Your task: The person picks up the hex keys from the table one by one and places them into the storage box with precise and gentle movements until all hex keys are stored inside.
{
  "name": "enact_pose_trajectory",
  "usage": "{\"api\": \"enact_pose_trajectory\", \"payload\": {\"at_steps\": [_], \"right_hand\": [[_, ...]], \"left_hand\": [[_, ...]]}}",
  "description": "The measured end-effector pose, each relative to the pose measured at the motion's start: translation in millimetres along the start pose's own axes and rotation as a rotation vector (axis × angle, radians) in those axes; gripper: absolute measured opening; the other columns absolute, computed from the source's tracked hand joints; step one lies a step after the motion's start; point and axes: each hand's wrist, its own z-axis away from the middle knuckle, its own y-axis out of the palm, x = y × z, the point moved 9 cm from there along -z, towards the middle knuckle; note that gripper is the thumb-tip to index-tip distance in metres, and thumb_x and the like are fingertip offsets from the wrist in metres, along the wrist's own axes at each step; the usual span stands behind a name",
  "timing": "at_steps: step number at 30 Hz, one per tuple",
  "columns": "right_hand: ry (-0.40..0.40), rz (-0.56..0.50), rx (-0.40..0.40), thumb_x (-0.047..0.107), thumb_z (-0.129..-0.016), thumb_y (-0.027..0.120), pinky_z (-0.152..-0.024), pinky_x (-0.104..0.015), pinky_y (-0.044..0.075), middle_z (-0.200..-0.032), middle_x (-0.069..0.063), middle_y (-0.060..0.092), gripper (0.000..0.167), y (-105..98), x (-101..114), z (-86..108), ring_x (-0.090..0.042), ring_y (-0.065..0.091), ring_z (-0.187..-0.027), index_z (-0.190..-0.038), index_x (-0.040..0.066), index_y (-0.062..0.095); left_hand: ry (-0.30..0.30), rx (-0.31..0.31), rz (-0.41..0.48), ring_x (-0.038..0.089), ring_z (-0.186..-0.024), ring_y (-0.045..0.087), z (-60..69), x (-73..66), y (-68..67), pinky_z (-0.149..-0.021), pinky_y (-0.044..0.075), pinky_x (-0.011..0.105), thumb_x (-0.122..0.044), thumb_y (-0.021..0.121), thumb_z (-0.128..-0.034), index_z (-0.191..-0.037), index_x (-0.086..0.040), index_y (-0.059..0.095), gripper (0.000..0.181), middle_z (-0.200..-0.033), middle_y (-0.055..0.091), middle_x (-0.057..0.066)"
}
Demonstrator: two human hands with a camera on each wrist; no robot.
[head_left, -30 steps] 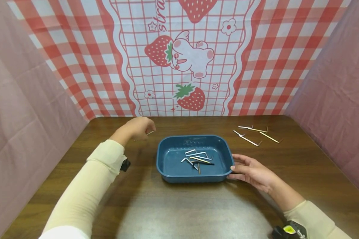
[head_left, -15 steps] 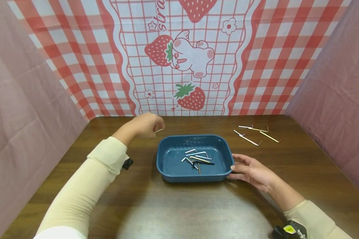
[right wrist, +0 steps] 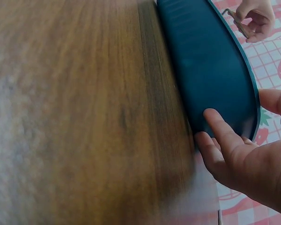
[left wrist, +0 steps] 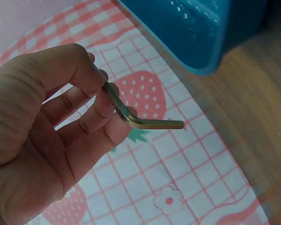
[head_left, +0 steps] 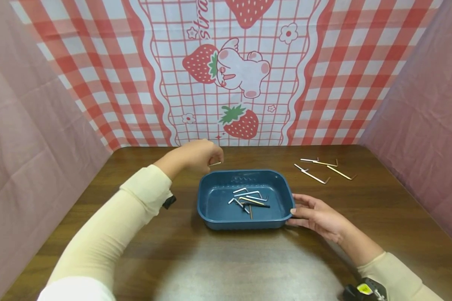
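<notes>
My left hand pinches a hex key between thumb and fingers, above the table just behind the back left corner of a blue tray. Up close in the left wrist view, that hex key is brass-toned, and its bent end points away from the fingers. At the tray's right side, my right hand grips the wall, thumb at the rim and fingers against the outside. Inside the tray several hex keys lie in a loose pile, silver, gold and black.
More hex keys, silver and gold, lie scattered on the wooden table behind and right of the tray. A red-and-white checked cloth hangs at the back, with pink cloth on both sides.
The left hand has moved right with the hex key, from left of the tray to behind its back left corner. The right hand and the tray have stayed still.
</notes>
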Motion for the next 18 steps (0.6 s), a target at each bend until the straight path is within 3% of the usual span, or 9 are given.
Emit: {"api": "enact_pose_trajectory", "payload": {"at_steps": [9, 18], "right_hand": [[0.017, -0.006, -0.010, 0.005, -0.097, 0.053, -0.096, -0.045, 0.047, -0.150, -0.039, 0.012, 0.074, -1, -2, 0.5, -0.027, 0.062, -0.109, -0.149, -0.013, 0.003], [-0.004, -0.015, 0.000, 0.003, -0.098, 0.052, -0.095, -0.044, 0.049, -0.149, -0.039, 0.015, 0.073, 0, 0, 0.2, -0.027, 0.062, -0.109, -0.148, -0.014, 0.002]], "left_hand": [[0.029, 0.083, -0.032, 0.015, -0.072, 0.050, -19.9, -25.6, 9.2, -0.061, 0.043, 0.026, 0.005, 0.068, -0.0730, -0.113, -0.009, 0.069, 0.043, -0.080, 0.060, 0.002], [0.091, 0.154, -0.132, 0.015, -0.084, 0.056, -35.5, -46.1, 26.2, -0.073, 0.050, 0.029, 0.003, 0.068, -0.0755, -0.114, -0.013, 0.068, 0.042, -0.100, 0.067, 0.004]]}}
